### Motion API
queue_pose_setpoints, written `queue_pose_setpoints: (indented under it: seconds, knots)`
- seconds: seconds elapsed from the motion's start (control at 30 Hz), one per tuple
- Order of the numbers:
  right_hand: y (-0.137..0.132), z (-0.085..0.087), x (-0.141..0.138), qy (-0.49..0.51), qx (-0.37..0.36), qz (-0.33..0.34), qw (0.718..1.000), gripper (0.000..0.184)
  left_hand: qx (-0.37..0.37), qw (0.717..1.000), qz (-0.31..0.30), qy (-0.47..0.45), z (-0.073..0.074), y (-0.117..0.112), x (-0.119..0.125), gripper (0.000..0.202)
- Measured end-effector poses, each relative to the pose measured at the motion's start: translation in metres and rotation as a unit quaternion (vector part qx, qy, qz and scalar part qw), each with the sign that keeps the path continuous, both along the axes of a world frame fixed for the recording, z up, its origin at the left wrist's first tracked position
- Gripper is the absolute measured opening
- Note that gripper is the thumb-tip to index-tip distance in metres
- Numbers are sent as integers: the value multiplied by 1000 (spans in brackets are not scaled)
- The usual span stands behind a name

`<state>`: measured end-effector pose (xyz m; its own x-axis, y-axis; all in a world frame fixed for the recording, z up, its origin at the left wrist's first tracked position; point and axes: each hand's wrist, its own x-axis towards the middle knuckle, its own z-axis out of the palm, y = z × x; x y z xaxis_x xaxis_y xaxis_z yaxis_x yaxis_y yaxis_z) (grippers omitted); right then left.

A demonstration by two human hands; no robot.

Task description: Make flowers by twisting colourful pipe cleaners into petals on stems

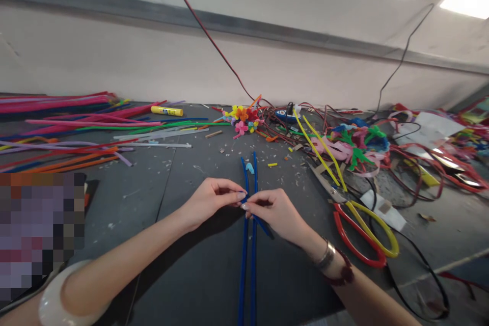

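Two long blue pipe cleaners [252, 275] run side by side from the front edge of the view up past my fingers. My left hand [217, 198] pinches one at its upper part, thumb against fingers. Right beside it, my right hand [278, 211] is closed in a pinch on the blue pipe cleaners, the fingertips of both hands nearly touching. A short blue end [263, 226] sticks out below my right fingers; what it joins is hidden. A small light-blue scrap [249, 168] lies between the upper ends.
Large scissors [361, 229] with red and yellow handles lie at right, near bent yellow pipe cleaners [321, 150]. Colourful bundles [76, 112] and a yellow glue stick [167, 111] are at left. Small flowers [242, 117] sit at the back. Red-black cables [405, 198] tangle at right.
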<state>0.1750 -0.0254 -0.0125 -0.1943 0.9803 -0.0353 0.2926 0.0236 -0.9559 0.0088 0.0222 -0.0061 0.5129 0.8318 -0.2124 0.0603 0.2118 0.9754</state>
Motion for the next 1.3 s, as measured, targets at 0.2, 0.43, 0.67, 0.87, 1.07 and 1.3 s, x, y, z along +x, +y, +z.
queue_pose_setpoints:
  seconds: [0.2, 0.43, 0.67, 0.87, 1.07, 1.3]
  knots:
    - [0, 3, -2, 43, -9, -18, 999, 19, -20, 999, 12, -28, -4, 2, -1, 16]
    - [1, 0, -1, 43, -17, -52, 998, 12, 31, 1000, 2, -1, -6, 2, -3, 21]
    - [0, 1, -2, 19, 25, -85, 996, 9, 7, 1000, -4, 3, -5, 3, -3, 18]
    - [0, 1, -1, 6, 51, -114, 992, 12, -38, 998, 0, -40, -5, 3, -2, 17]
    - [-1, -1, -3, 14, 66, -109, 992, 14, -18, 999, 13, -29, -3, 3, -2, 16]
    - [-5, -4, -5, -38, 208, -88, 973, 10, -54, 996, 26, -60, -6, -1, -1, 15]
